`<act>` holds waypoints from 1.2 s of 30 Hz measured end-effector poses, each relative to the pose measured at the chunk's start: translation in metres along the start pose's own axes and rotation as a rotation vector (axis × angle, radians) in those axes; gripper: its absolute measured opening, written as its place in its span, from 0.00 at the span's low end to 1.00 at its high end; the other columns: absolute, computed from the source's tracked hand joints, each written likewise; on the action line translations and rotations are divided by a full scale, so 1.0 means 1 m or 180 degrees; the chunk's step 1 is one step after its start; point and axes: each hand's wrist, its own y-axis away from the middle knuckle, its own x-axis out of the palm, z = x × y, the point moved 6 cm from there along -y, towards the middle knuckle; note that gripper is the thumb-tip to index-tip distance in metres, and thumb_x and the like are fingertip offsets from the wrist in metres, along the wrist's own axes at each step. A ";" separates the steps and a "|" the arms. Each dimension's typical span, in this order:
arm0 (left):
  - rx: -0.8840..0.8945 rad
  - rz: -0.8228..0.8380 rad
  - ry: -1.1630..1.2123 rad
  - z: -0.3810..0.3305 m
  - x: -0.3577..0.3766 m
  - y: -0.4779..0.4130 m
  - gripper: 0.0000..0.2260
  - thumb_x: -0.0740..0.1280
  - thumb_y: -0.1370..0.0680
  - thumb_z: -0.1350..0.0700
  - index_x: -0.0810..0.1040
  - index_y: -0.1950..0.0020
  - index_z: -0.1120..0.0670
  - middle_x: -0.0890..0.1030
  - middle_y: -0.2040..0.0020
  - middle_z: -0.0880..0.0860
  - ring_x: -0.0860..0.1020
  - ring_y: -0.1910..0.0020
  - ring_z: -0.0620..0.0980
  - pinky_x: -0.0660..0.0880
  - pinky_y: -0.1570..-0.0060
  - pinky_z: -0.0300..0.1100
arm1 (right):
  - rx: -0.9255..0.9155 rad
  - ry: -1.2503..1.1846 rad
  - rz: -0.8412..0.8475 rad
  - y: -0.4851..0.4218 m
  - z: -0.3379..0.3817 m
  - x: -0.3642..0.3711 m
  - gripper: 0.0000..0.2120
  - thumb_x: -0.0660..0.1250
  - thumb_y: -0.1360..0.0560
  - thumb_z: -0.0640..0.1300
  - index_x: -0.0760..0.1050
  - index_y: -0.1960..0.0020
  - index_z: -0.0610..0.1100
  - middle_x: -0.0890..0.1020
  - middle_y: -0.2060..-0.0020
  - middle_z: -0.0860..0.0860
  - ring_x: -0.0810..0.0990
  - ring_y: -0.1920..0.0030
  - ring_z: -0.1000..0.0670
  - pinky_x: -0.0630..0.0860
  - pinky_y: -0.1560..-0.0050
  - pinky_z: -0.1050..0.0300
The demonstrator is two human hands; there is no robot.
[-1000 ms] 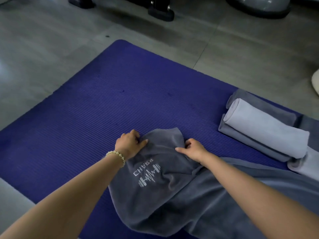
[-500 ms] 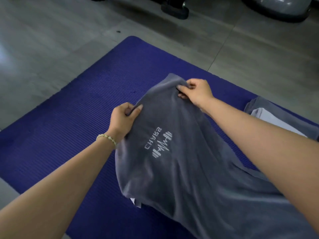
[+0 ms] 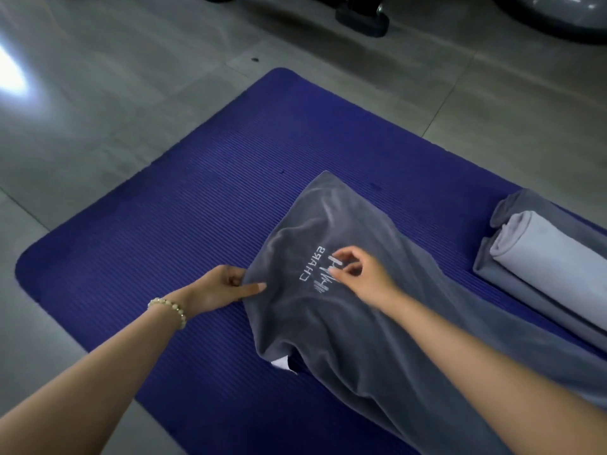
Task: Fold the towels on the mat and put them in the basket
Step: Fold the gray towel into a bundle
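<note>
Dark grey logo towel [image 3: 312,330] now down on ribbed blue mat [image 3: 164,241]; left hand [image 3: 220,287] pinches edge; right hand [image 3: 361,274] released, fingers relaxed.

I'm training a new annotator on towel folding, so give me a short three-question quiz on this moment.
1. True or false: the dark grey towel lies on the blue mat.
2. The left hand: A) grips that towel's edge B) lies flat on the floor C) holds a basket.
3. Fill in: the rolled light grey towel lies to the dark towel's ___ side.
Key: 1 true; 2 A; 3 right.
</note>
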 end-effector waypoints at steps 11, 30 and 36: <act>-0.0542 -0.1635 -0.0487 0.029 -0.062 0.025 0.12 0.72 0.26 0.51 0.82 0.57 0.60 0.82 0.58 0.54 0.80 0.56 0.52 0.73 0.54 0.42 | 0.0065 0.0692 -0.0593 -0.031 0.004 -0.050 0.23 0.71 0.27 0.48 0.72 0.35 0.44 0.69 0.37 0.49 0.71 0.36 0.48 0.67 0.33 0.55; -0.0246 -0.1559 0.0727 0.034 -0.026 0.012 0.10 0.69 0.24 0.48 0.81 0.51 0.54 0.84 0.55 0.53 0.83 0.54 0.51 0.79 0.51 0.42 | 0.1000 0.0228 -0.1258 -0.064 -0.037 -0.101 0.10 0.71 0.25 0.40 0.77 0.49 0.35 0.76 0.68 0.47 0.76 0.71 0.50 0.79 0.68 0.61; -0.0436 -0.1647 0.0678 0.045 -0.032 0.021 0.13 0.70 0.26 0.47 0.81 0.51 0.55 0.84 0.56 0.52 0.83 0.55 0.50 0.78 0.54 0.39 | 0.0797 -0.0048 -0.1039 -0.053 -0.032 -0.104 0.17 0.72 0.27 0.42 0.76 0.40 0.41 0.80 0.46 0.45 0.79 0.47 0.49 0.76 0.44 0.58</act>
